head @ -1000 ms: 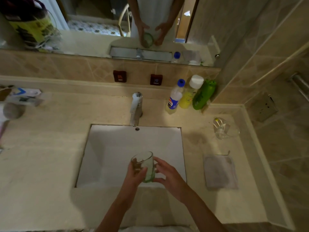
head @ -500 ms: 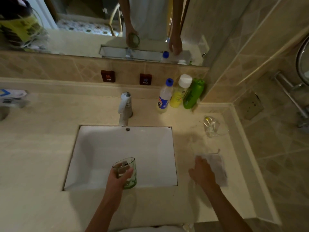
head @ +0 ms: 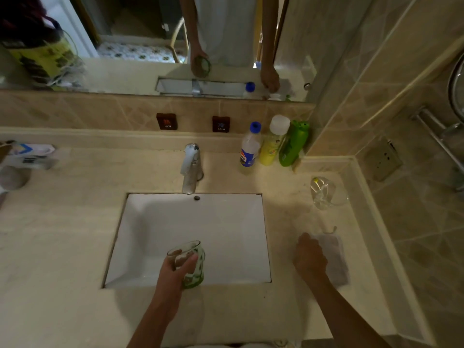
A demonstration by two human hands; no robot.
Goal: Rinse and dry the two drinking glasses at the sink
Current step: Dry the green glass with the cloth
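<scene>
1. Beige marble counter [head: 62, 247] is wrapping around a white rectangular basin [head: 200, 227], with a chrome faucet [head: 191, 167] sitting behind it.
2. Mirror [head: 125, 46] is running along the back wall, reflecting a doorway and patterned floor tiles.
3. Two dark HOT/COLD plaques [head: 167, 121] are sitting on the tan tile band below it.
4. Tiled wall [head: 414, 84] on the right is carrying a socket plate [head: 383, 160] and chrome rail [head: 437, 136].
5. Lighting is looking dim and warm.

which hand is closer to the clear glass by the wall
Right. The right hand rests on the cloth just in front of the clear glass; the left hand is over the sink.
</scene>
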